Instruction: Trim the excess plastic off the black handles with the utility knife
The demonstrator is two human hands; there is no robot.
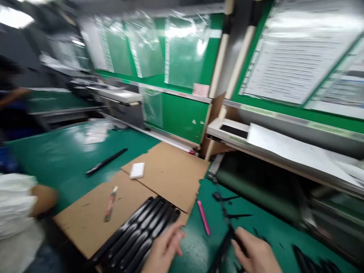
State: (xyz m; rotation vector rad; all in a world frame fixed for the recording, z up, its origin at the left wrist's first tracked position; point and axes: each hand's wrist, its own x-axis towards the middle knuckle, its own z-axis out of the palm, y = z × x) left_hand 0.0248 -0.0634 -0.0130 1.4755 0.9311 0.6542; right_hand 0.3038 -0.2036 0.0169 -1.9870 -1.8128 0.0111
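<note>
My left hand [164, 248] lies at the bottom centre with its fingers stretched out, resting on the right end of a row of several long black plastic strips [133, 237] laid side by side on brown cardboard [85, 218]. My right hand [256, 254] is closed round a thin black plastic part [223, 248] over the green mat [196, 250]. A pink pen-like stick [204, 217] lies between the two hands. The picture is smeared by motion.
A white block [137, 170], a small knife-like tool [110, 203] and a second cardboard sheet [170, 172] lie ahead. One black strip [106, 161] sits alone on the mat. A ribbed conveyor [256, 189] runs at right. Another person's arm [42, 199] in a white sleeve is at left.
</note>
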